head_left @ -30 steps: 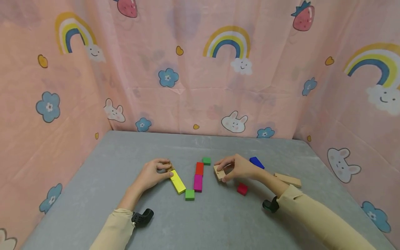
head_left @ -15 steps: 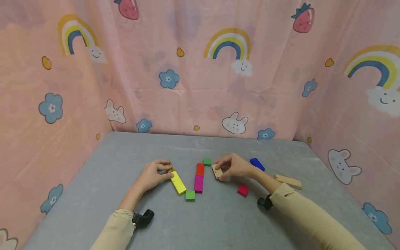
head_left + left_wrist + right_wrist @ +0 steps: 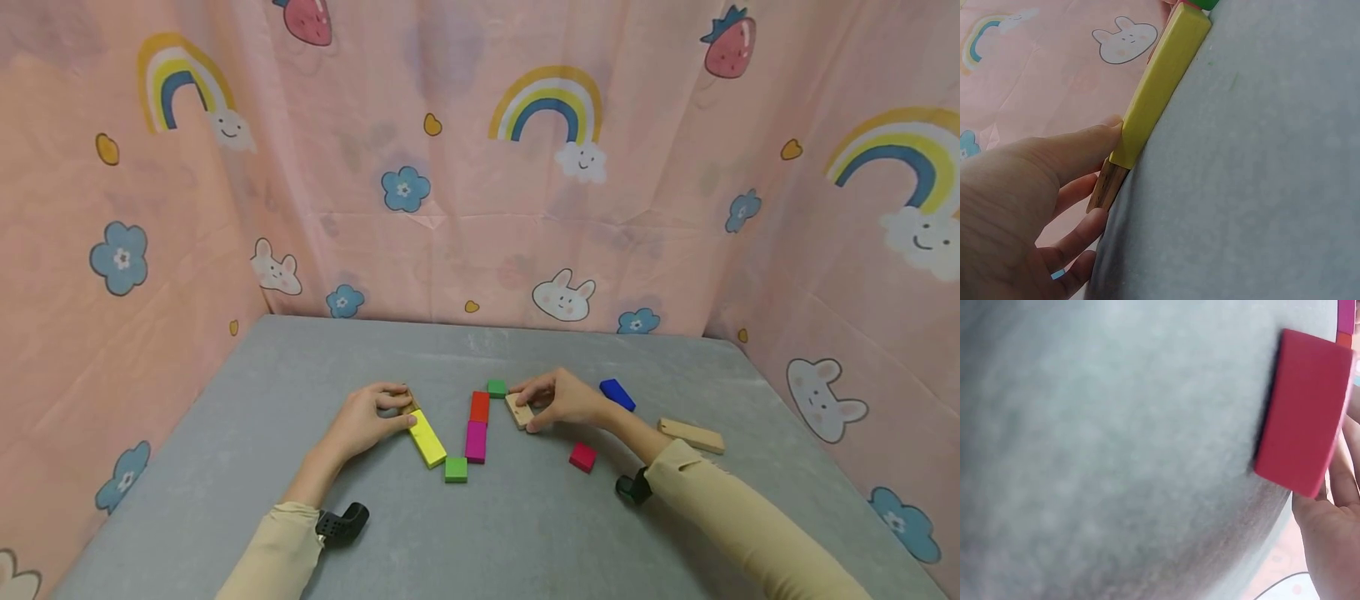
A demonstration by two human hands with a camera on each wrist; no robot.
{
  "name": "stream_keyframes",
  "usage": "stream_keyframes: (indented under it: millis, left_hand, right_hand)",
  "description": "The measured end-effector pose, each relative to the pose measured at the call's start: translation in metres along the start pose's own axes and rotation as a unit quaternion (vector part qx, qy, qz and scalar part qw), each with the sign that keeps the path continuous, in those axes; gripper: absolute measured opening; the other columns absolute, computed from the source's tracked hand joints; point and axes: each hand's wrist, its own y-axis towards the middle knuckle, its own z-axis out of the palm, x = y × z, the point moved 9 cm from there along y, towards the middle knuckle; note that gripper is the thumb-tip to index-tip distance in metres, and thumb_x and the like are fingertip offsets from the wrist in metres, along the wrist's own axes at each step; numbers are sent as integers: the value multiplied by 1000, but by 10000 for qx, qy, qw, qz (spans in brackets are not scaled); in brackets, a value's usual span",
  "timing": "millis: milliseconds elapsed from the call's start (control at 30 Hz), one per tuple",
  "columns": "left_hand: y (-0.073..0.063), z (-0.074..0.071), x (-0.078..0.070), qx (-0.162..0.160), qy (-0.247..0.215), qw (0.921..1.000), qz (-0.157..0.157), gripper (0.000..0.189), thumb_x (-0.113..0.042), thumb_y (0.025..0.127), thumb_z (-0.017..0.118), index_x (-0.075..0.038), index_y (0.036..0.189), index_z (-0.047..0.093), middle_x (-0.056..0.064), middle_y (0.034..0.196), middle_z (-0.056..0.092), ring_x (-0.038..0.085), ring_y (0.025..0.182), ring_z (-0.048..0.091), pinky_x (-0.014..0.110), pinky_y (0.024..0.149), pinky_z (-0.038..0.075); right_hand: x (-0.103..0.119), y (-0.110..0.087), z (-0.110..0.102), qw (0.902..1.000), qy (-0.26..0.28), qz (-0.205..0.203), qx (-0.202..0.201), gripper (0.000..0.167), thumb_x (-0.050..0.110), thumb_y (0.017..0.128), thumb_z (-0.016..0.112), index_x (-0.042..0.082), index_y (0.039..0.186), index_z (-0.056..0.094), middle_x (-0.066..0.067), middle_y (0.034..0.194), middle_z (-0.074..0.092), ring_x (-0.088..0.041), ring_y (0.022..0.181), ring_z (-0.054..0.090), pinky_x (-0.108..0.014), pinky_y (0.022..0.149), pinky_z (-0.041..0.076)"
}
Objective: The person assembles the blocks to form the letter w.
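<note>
My left hand (image 3: 365, 419) curls around the far end of a slanted row of blocks. Its thumb rests on the yellow block (image 3: 427, 437), and its fingers reach around a short brown wooden block (image 3: 1107, 184) set end to end with the yellow one. My right hand (image 3: 564, 399) pinches a light wooden block (image 3: 517, 412) between thumb and fingers, just right of an orange-red block (image 3: 479, 407). A magenta block (image 3: 476, 442) continues toward a light green block (image 3: 456, 470) at the near end. A darker green block (image 3: 497, 388) sits at the far end.
A red block (image 3: 582, 457) lies under the right forearm and hides part of the hand in the right wrist view. Beyond that forearm is a blue block (image 3: 617, 395); a long wooden block (image 3: 691, 435) lies further right. Patterned pink curtains (image 3: 465, 242) border the grey table (image 3: 525, 533).
My right hand has moved slightly left with the light wooden block, bringing it nearer the orange-red and darker green blocks. The left hand has stayed in place.
</note>
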Motion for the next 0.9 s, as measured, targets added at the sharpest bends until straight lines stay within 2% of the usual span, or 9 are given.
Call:
stream_keyframes:
  millis: [333,500,733,900]
  left_hand:
    - [2,1,-4,62,-40,9999,-70,41,-29,85,81,-8,119,73,2,134,59,29,130,47,51,105,38]
    - [2,0,-5,48,-77,10000,8,41,-28,84,81,-7,119,73,4,133,59,30,129,47,51,105,39]
    - [0,0,-3,55,-71,10000,6,42,-28,85,80,-6,119,72,4,134,59,31,129,47,52,105,38]
    - [-1,0,-2,44,-44,10000,4,42,-28,84,80,-6,119,72,4,133,59,31,129,47,52,105,38]
  right_hand:
    - [1,-2,-4,9998,-84,75,-155,29,2,74,86,5,102,77,-8,128,63,-26,120,55,-41,98,48]
    - [-2,-1,-4,9995,-162,161,-231,29,5,74,87,8,101,77,-5,127,64,-25,117,56,-39,96,50]
    - [-7,1,-4,9994,24,213,-278,32,4,72,88,7,103,78,-7,126,65,-25,120,55,-37,95,50]
    - [-8,1,-3,9994,-48,234,-245,33,5,71,89,7,103,79,-6,125,65,-25,120,56,-35,94,51]
